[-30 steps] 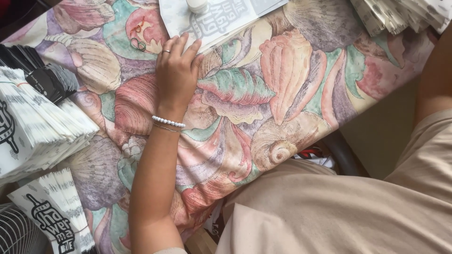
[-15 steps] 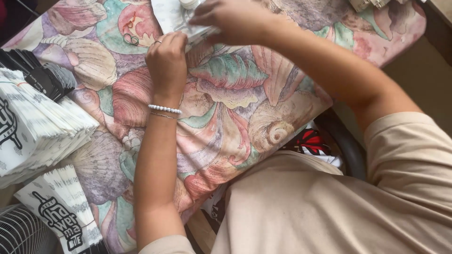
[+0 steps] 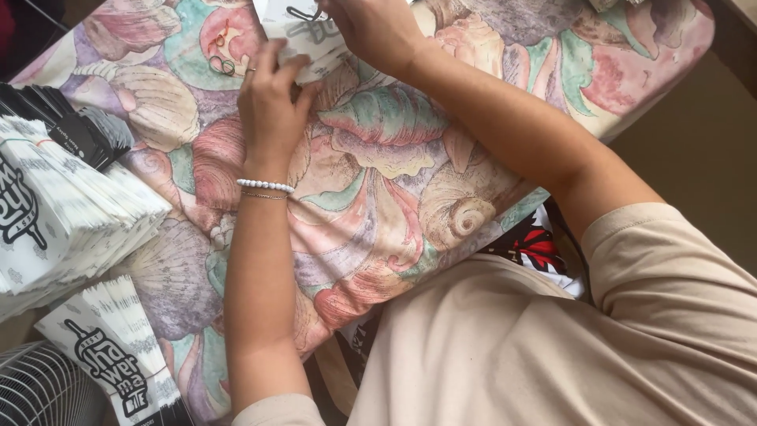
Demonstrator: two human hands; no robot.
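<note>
A white printed paper bag (image 3: 311,35) lies at the far edge of a table covered by a seashell-patterned cloth (image 3: 378,166). My left hand (image 3: 272,110), with a white bead bracelet on its wrist, pinches the bag's near edge. My right hand (image 3: 371,31) reaches in from the right and grips the bag's top part, partly cut off by the frame's upper edge. Both forearms cross the cloth.
Stacks of white printed paper bags (image 3: 63,213) sit at the left, a further stack (image 3: 114,347) lies at the lower left, and dark bags (image 3: 71,130) lie behind them. A white wire grille (image 3: 39,390) shows in the bottom-left corner. A few small rings (image 3: 221,59) rest on the cloth.
My right hand came in from the right and took hold of the bag. My left hand went from lying flat on the cloth to pinching the bag's edge.
</note>
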